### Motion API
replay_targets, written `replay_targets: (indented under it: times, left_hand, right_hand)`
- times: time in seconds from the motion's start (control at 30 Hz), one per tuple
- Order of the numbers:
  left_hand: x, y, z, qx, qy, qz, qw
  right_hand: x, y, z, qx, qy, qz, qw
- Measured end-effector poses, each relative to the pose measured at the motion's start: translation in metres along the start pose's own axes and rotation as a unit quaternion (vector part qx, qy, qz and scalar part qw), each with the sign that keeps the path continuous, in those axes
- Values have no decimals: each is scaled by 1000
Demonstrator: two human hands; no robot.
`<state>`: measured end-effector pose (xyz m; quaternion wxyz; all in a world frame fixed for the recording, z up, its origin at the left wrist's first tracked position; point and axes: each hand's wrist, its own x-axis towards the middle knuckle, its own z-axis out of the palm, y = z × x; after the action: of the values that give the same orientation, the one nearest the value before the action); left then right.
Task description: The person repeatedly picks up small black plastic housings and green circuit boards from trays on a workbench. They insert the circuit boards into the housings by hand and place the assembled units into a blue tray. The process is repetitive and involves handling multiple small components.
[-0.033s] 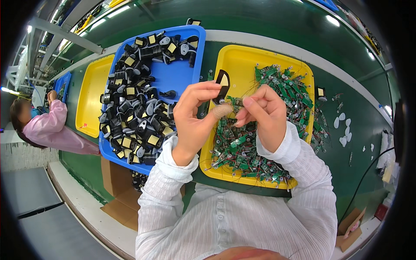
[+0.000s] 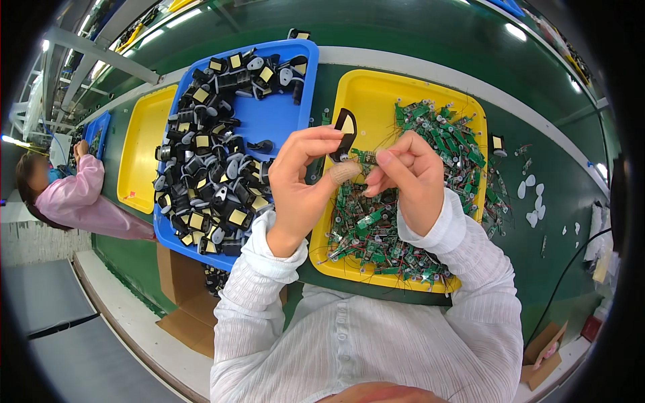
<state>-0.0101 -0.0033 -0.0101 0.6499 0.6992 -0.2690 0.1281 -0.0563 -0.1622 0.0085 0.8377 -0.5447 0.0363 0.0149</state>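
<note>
Centrally, small black part with pale face [image 2: 346, 131] pinched upright in left hand [image 2: 302, 176] fingertips, just left of right hand [image 2: 406, 176] closed on thin wires, both above yellow tray [image 2: 376, 94] of green circuit boards [image 2: 430, 134], blue tray [image 2: 269, 114] leftward on green desk [image 2: 557, 221].

Light: bright and even, from ceiling strip lamps [image 2: 176, 18] overhead
Glare: white streaks on the green belt [image 2: 430, 30]; sheen on the yellow tray [image 2: 383, 94]
Shadows: soft, short, tucked under the hands
Focus: sharp in the middle, softer at the rim
Distortion: fisheye; straight edges bow, black corners all round
</note>
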Motion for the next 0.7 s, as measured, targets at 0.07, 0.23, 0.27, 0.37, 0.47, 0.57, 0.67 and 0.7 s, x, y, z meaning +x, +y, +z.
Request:
replay_targets:
  times: [0.07, 0.23, 0.27, 0.37, 0.47, 0.57, 0.67, 0.7]
  left_hand:
    - [0, 0, 0, -1, -1, 3, 1000]
    - [0, 4, 1, -51, -6, -14, 999]
    - [1, 4, 1, -67, -6, -18, 998]
    - [0, 4, -1, -105, -8, -40, 994]
    - [1, 5, -3, -126, -8, -57, 990]
    - [2, 5, -6, -136, -23, -56, 989]
    - [2, 5, -8, -117, -46, -41, 991]
    - [2, 5, -9, -107, -54, -35, 992]
  right_hand:
    - [0, 0, 0, -3, 1, 4, 1000]
    - [0, 2, 0, -5, -3, 11, 1000]
    - [0, 1, 0, -6, -5, 13, 1000]
    - [0, 1, 2, -16, -18, 20, 1000]
    - [0, 5, 1, -56, -3, -39, 998]
    - [4, 9, 0, -173, 63, -225, 957]
    - [9, 8, -12, -367, 78, -392, 840]
    - [7, 7, -11, -405, 65, -404, 817]
